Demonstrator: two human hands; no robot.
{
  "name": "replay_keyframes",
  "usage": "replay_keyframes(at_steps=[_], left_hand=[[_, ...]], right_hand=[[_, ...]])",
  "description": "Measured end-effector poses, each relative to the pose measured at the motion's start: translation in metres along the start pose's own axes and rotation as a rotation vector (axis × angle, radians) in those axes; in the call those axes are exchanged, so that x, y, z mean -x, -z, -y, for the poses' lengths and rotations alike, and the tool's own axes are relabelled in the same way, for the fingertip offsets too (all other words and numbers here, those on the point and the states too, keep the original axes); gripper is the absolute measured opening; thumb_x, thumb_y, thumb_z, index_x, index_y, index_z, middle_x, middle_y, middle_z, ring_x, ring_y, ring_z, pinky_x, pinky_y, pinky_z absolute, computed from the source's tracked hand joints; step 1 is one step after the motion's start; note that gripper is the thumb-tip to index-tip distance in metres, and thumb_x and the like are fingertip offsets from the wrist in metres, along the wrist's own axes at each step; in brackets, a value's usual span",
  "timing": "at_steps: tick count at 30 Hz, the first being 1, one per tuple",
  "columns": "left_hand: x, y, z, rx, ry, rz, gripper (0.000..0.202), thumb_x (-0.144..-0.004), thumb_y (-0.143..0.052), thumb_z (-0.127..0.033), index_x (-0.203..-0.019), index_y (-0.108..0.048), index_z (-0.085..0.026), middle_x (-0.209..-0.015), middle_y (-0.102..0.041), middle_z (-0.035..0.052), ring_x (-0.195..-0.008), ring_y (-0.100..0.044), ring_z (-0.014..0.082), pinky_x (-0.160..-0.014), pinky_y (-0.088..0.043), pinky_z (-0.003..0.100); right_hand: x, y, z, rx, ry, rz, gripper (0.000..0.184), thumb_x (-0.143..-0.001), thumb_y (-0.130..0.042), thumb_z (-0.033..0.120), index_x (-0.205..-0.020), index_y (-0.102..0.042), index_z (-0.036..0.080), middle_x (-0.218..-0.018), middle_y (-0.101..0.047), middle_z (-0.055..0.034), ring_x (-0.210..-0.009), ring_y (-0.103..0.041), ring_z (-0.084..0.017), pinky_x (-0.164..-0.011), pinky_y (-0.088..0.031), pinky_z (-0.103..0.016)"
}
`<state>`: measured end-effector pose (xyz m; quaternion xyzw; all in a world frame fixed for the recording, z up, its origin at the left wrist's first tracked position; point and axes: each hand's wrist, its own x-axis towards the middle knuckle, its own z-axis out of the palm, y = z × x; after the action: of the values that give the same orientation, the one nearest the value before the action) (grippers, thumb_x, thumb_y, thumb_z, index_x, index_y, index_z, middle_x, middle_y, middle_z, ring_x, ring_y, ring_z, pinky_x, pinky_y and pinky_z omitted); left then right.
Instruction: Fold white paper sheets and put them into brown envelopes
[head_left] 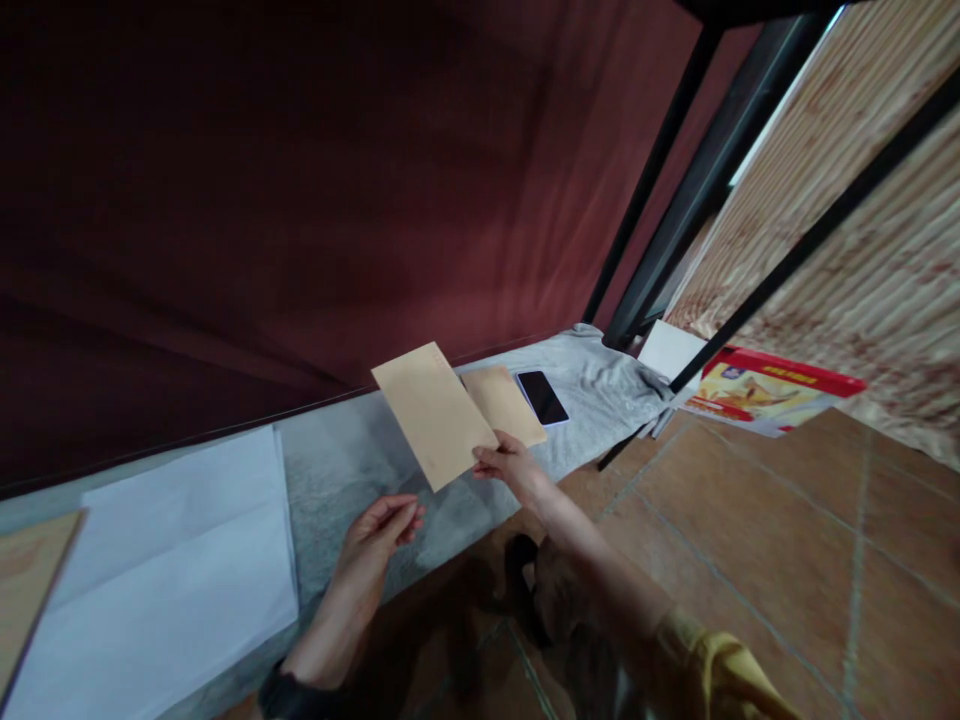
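Observation:
My right hand [510, 465] pinches a tan paper envelope [435, 415] by its lower right corner, thumb on top. The envelope is held tilted above the grey ledge [337, 450], its face plain apart from faint small marks near the top edge. My left hand [382, 525] is just below the envelope's lower corner, apart from it. Its fingers are curled in with the thumb against them, and nothing shows in them. A second tan envelope [506, 400] lies on the ledge, partly behind the held one. Beside it rests a dark-screened phone [544, 397].
White paper sheets [187, 540] lie on the ledge at left, with a brown board-like piece [30, 570] at the edge. A grey cloth [600, 370] covers the right end. Black metal bars [660, 160] rise there, near a red and yellow box [772, 390]. A dark red curtain [337, 200] hangs behind.

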<state>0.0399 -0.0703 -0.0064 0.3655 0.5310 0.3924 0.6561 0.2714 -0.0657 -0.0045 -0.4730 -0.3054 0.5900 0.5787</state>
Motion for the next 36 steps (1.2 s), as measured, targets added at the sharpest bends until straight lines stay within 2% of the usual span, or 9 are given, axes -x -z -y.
replay_keyframes(at_steps=[7, 13, 20, 25, 30, 36], left_hand=[[0.002, -0.002, -0.003, -0.02, 0.052, -0.002, 0.059, -0.041, -0.093, -0.053, -0.083, -0.072, -0.017, -0.082, -0.076, 0.0065, -0.074, -0.067, 0.0166, -0.067, -0.049, 0.026], [0.005, -0.005, -0.003, -0.02, 0.067, 0.017, 0.058, -0.044, -0.091, -0.051, -0.086, -0.072, -0.016, -0.084, -0.076, 0.0074, -0.074, -0.067, 0.0161, -0.068, -0.05, 0.025], [0.004, -0.006, 0.001, -0.01, 0.06, 0.035, 0.054, -0.046, -0.091, -0.051, -0.084, -0.072, -0.016, -0.082, -0.075, 0.0072, -0.072, -0.068, 0.0163, -0.065, -0.049, 0.025], [0.005, -0.005, 0.001, 0.001, 0.075, 0.051, 0.057, -0.045, -0.092, -0.051, -0.085, -0.072, -0.016, -0.08, -0.075, 0.0071, -0.071, -0.066, 0.0154, -0.064, -0.049, 0.025], [0.006, -0.005, 0.001, 0.009, 0.084, 0.069, 0.057, -0.046, -0.092, -0.051, -0.085, -0.072, -0.015, -0.08, -0.075, 0.0066, -0.071, -0.066, 0.0149, -0.064, -0.049, 0.025], [0.008, -0.005, 0.003, -0.021, 0.081, 0.083, 0.055, -0.05, -0.09, -0.052, -0.086, -0.072, -0.016, -0.083, -0.075, 0.0075, -0.072, -0.066, 0.0161, -0.064, -0.049, 0.026]], right_hand=[[-0.009, 0.052, 0.025, -0.039, 0.063, -0.272, 0.037, -0.065, -0.087, 0.027, -0.089, -0.059, 0.021, -0.073, -0.069, 0.002, -0.06, -0.067, -0.013, -0.063, -0.062, -0.027], [-0.013, 0.077, 0.029, -0.002, 0.0, -0.368, 0.035, -0.066, -0.085, 0.018, -0.082, -0.054, 0.022, -0.068, -0.066, 0.0031, -0.059, -0.067, -0.014, -0.064, -0.063, -0.028], [-0.02, 0.084, 0.023, 0.109, -0.061, -0.439, 0.029, -0.07, -0.078, 0.02, -0.086, -0.054, 0.023, -0.069, -0.067, 0.0024, -0.057, -0.067, -0.015, -0.062, -0.061, -0.029], [-0.027, 0.086, 0.015, 0.167, -0.021, -0.526, 0.041, -0.07, -0.078, 0.021, -0.099, -0.049, 0.024, -0.062, -0.059, 0.0083, -0.051, -0.063, -0.013, -0.055, -0.059, -0.027], [-0.026, 0.094, 0.007, 0.475, 0.048, -0.574, 0.061, -0.073, -0.078, 0.033, -0.124, -0.046, 0.024, -0.067, -0.057, 0.0103, -0.041, -0.053, -0.009, -0.041, -0.049, -0.022], [-0.015, 0.096, 0.01, 0.783, 0.025, -0.57, 0.061, -0.081, -0.072, 0.043, -0.134, -0.049, 0.023, -0.071, -0.064, 0.0031, -0.042, -0.054, -0.012, -0.047, -0.043, -0.026]])
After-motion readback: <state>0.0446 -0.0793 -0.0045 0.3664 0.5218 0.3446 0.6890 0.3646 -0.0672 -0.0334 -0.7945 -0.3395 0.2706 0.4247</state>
